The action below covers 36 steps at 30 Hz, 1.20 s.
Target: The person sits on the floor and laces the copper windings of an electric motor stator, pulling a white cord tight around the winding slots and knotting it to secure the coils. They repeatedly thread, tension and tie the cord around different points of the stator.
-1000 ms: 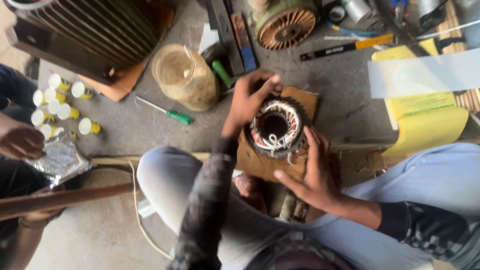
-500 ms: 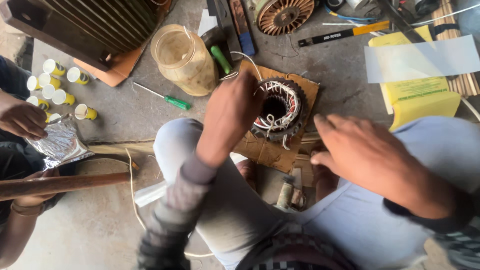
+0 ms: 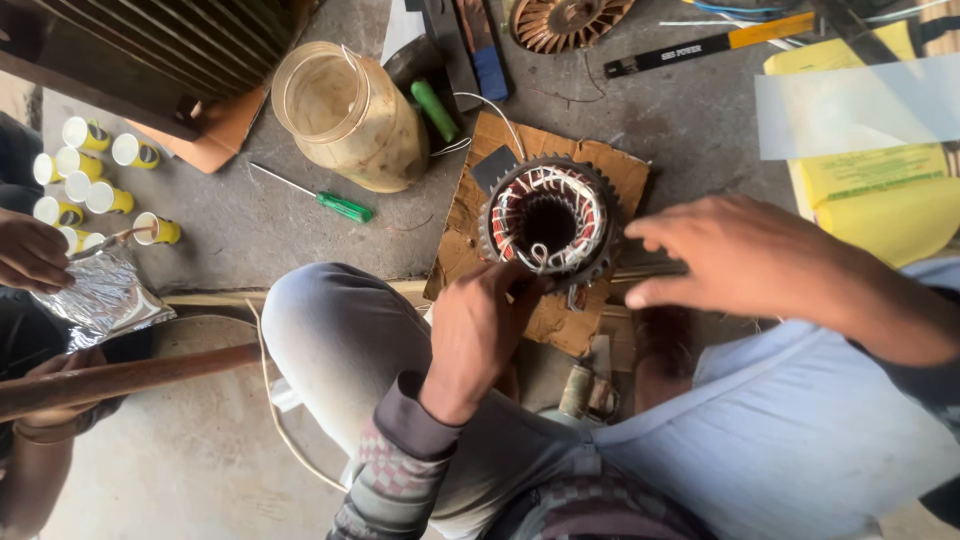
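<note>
A round motor stator with copper and white windings lies on a piece of brown cardboard on the floor. My left hand touches its near rim, fingers curled against the windings' lower edge. My right hand hovers just right of the stator, fingers spread, holding nothing.
A yellowish plastic jar and a green-handled screwdriver lie to the left. Several small yellow cups stand at far left, where another person's hand holds foil. Yellow packets lie at right, a copper rotor at top.
My left hand has slid from over the stator's top-left to its near rim. My right hand has risen from the lap to beside the stator. The view has shifted.
</note>
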Each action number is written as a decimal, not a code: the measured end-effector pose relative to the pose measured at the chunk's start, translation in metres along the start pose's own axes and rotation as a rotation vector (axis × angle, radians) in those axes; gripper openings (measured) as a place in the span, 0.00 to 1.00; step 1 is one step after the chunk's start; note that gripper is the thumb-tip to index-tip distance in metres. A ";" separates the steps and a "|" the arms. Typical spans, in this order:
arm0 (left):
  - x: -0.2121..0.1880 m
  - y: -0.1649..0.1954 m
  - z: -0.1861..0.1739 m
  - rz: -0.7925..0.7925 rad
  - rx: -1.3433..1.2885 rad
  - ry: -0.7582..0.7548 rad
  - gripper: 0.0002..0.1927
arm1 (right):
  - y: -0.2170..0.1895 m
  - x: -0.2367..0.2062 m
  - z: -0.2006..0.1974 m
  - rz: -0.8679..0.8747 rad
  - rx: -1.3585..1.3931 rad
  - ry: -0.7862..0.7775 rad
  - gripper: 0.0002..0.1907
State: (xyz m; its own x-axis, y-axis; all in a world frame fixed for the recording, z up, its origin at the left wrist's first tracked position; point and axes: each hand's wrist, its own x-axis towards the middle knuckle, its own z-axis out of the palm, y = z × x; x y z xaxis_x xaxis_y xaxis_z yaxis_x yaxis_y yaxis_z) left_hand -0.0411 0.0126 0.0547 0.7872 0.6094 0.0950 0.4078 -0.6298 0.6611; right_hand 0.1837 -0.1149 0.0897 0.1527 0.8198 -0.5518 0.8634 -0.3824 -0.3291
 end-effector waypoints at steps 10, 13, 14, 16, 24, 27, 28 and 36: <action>0.007 -0.004 -0.026 -0.056 -0.102 -0.381 0.09 | -0.001 -0.004 0.000 -0.027 -0.086 0.033 0.45; 0.007 -0.008 -0.035 -0.018 -0.139 -0.414 0.10 | 0.000 -0.002 0.004 -0.031 -0.120 -0.006 0.45; 0.007 -0.010 -0.037 0.009 -0.154 -0.417 0.10 | 0.000 -0.001 0.006 -0.038 -0.127 -0.011 0.45; 0.008 -0.012 -0.042 -0.048 -0.148 -0.492 0.11 | 0.000 -0.001 0.007 -0.055 -0.125 -0.001 0.45; 0.010 -0.018 -0.055 -0.074 -0.233 -0.670 0.11 | -0.004 0.000 0.005 -0.053 -0.123 0.009 0.46; 0.009 -0.023 -0.057 -0.038 -0.263 -0.761 0.11 | -0.003 0.001 0.006 -0.063 -0.124 0.030 0.46; 0.009 -0.025 -0.059 0.020 -0.309 -0.762 0.10 | -0.003 0.002 0.006 -0.056 -0.122 0.028 0.45; 0.013 -0.011 -0.044 0.383 -0.590 -0.503 0.10 | -0.028 0.005 0.027 -0.513 0.237 0.390 0.35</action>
State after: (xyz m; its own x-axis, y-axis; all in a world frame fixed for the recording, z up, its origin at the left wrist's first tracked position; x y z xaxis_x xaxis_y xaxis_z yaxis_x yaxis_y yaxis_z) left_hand -0.0559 0.0491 0.0814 0.9894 0.0325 0.1417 -0.1247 -0.3104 0.9424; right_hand 0.1475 -0.1113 0.0754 -0.0474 0.9987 0.0206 0.7510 0.0492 -0.6585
